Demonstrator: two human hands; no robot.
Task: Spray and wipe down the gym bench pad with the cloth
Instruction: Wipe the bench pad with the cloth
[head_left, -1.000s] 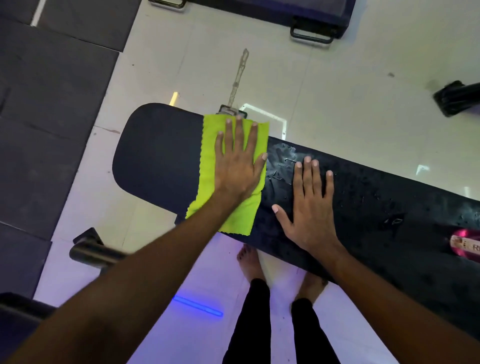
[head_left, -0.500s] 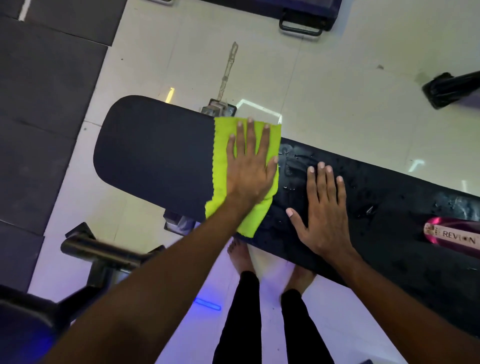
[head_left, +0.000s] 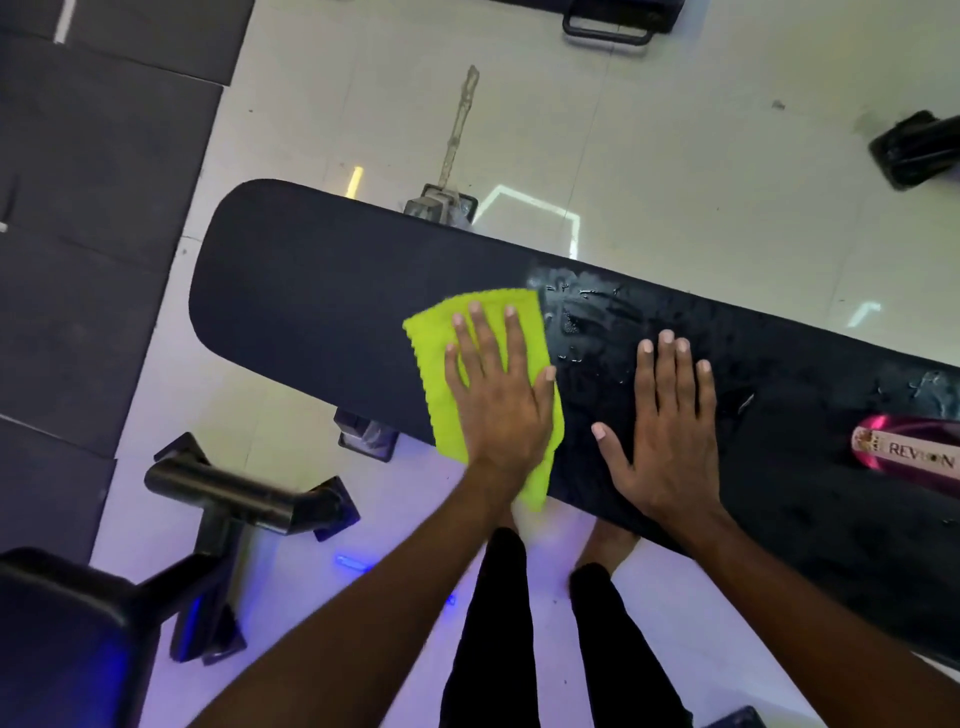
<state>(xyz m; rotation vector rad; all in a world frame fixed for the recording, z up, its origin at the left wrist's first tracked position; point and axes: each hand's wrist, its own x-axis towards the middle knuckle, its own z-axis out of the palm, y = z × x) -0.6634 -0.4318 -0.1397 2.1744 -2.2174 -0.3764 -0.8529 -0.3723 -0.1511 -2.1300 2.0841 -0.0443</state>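
The long black bench pad (head_left: 311, 291) runs from left to right across the head view. A lime-green cloth (head_left: 434, 338) lies on its near half and hangs over the near edge. My left hand (head_left: 498, 400) presses flat on the cloth, fingers spread. To its right, my right hand (head_left: 670, 431) rests flat and empty on the pad. Spray droplets (head_left: 587, 312) shine on the pad between and beyond my hands; the left end looks dry and matte. A pink bottle (head_left: 909, 452) lies on the pad at the far right.
A black tubular frame (head_left: 234, 493) and another dark pad (head_left: 62, 623) stand at the lower left. The bench's foot (head_left: 441, 202) shows behind the pad. Dark rubber mats (head_left: 93, 208) cover the floor on the left. Black equipment (head_left: 914, 150) sits at the right.
My left hand first slid the cloth rightward along the pad, then drew it from the far edge toward the near edge. My right hand stayed flat on the pad.
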